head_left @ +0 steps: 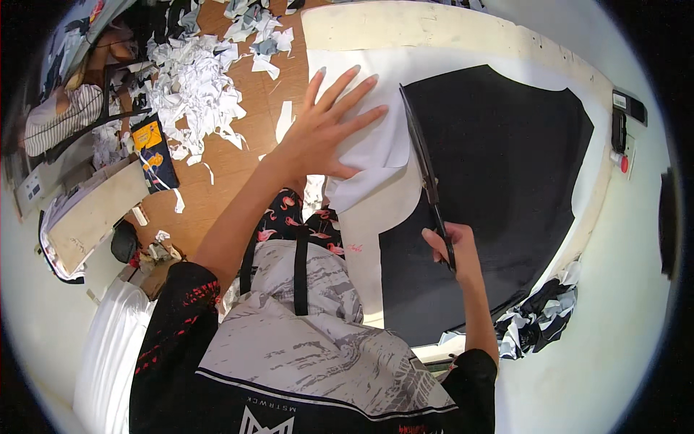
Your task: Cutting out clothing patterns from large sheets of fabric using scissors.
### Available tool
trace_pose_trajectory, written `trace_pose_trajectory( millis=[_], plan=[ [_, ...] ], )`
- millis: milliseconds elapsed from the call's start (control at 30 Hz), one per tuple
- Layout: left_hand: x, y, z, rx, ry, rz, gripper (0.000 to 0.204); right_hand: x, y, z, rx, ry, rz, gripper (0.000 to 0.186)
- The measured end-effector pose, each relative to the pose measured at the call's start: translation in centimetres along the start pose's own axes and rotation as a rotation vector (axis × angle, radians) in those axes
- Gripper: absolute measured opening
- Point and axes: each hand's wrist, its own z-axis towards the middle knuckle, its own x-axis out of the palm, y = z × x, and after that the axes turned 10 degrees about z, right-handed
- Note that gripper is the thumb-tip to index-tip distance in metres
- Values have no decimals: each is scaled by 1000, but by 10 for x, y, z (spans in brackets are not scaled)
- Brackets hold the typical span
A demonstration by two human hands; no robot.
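Note:
My left hand (pixel 322 137) lies flat with spread fingers on a piece of white fabric (pixel 390 134), whose lower edge is folded over. Black fabric (pixel 510 166), cut with a shaped outline, is spread to the right of it on the table. In my right hand (pixel 460 249) is a pair of long dark scissors (pixel 421 145), held by the handles near the lower part of the black piece. The blades point away from me along the black fabric's left edge, and their tip reaches its upper left corner. More white material shows around the black piece.
The pale table (pixel 405 25) has a curved-looking far edge. White scraps (pixel 191 94) lie heaped on the brown floor at left, near a dark blue and yellow packet (pixel 153 153). Black and white scraps (pixel 542 315) bunch up at the table's right. Small devices (pixel 629 108) sit beside the far right edge.

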Motion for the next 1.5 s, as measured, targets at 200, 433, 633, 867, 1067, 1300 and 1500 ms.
trace_pose_trajectory(
  millis=[200,433,633,867,1067,1300,1500],
  plan=[
    [-6,2,2,-11,19,-25,119,9,21,15,-106,15,-15,43],
    [-17,1,0,22,18,-29,117,18,38,18,-164,-46,27,50],
    [-28,-7,-5,57,14,8,117,44,93,16,-311,-162,79,46],
    [-37,2,-28,-142,-198,143,83,79,9,-76,-592,-776,183,35],
    [-67,7,-14,-105,-333,156,53,105,-150,-153,-160,-1480,-36,46],
    [-41,-23,4,332,-190,89,46,96,-353,-180,360,-1829,56,69],
    [-47,-57,-14,549,34,73,47,61,-442,-231,322,-1934,56,69]
  ],
)
